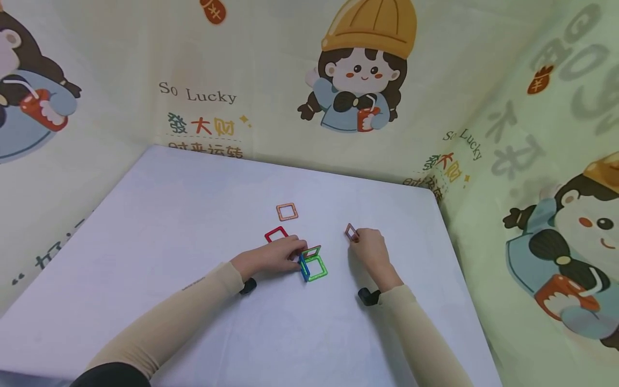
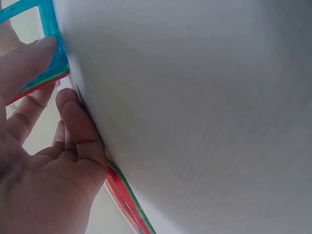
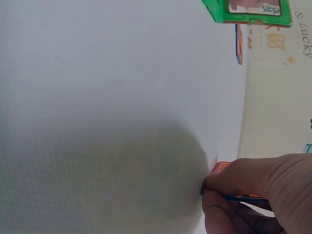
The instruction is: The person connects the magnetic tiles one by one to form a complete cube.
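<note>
On the tabletop (image 1: 217, 215), my left hand (image 1: 271, 256) grips the joined squares (image 1: 318, 277), green, blue and red; to their right, my right hand (image 1: 371, 251) pinches a single square (image 1: 347, 232) near its edge. They look light, stiff and slick, probably best taken by the rims. Beyond, my left hand partly covers a loose red square (image 1: 273, 230); an orange square (image 1: 278, 213) lies farther back.
</note>
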`<state>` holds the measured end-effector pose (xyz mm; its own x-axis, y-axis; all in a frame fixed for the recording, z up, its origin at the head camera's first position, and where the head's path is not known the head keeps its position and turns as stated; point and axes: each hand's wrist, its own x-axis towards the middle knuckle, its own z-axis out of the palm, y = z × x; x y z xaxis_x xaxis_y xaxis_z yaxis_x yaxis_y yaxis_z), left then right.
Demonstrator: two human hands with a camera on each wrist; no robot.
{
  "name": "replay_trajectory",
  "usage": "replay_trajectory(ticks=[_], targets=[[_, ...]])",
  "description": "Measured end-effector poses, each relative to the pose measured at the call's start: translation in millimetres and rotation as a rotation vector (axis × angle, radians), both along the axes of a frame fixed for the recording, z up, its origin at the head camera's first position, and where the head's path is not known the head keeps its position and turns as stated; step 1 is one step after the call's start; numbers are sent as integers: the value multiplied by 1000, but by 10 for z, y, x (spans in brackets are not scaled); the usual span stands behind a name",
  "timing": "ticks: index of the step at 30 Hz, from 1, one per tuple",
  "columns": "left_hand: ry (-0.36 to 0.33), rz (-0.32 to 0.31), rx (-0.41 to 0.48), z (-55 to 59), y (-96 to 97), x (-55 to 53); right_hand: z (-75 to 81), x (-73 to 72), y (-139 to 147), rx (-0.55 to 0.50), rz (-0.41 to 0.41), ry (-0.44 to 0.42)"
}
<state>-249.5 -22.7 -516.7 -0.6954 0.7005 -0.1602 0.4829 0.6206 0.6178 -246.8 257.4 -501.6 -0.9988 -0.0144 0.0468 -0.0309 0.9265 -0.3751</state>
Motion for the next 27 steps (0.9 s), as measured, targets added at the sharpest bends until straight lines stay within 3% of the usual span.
replay_trajectory(ticks=[27], targets=[[-20,2,18,-42,-47,-24,2,130,-180,-15,15,-33]])
